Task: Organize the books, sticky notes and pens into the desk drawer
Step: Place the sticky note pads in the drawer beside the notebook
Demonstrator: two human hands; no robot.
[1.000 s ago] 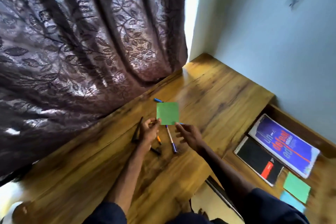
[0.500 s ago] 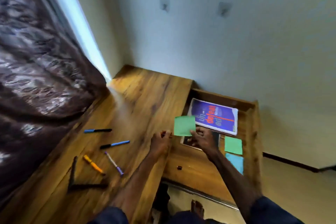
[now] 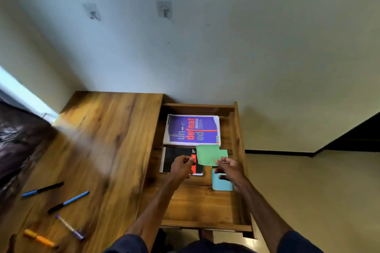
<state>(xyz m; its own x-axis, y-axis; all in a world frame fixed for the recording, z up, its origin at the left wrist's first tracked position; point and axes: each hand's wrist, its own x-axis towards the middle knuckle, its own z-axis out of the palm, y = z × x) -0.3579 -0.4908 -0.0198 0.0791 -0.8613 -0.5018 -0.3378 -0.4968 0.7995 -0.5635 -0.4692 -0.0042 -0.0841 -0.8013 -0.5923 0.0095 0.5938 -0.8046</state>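
The wooden drawer point(image 3: 239, 129) stands open beside the desk top point(image 3: 107, 139). In it lie a purple book point(image 3: 192, 129), a black spiral notebook point(image 3: 176, 155), a green sticky note point(image 3: 225, 153) and a blue sticky pad point(image 3: 222, 186). My right hand point(image 3: 231, 170) pinches another green sticky note point(image 3: 207, 155) just above the drawer, over the notebook's right edge. My left hand point(image 3: 182, 166) hovers over the notebook with curled fingers, close to that note's left edge. Several pens remain on the desk: two blue point(image 3: 42, 189) point(image 3: 68, 201), a purple one point(image 3: 68, 227) and an orange one point(image 3: 39, 238).
A dark curtain point(image 3: 18, 144) hangs along the desk's left side. The pale wall point(image 3: 205, 47) rises directly behind desk and drawer. Floor point(image 3: 308, 191) lies to the drawer's right. The drawer's front half is bare wood point(image 3: 197, 205).
The view swung from the curtain side to the drawer. The green note passed from my left hand to my right and travelled from above the pens to above the drawer.
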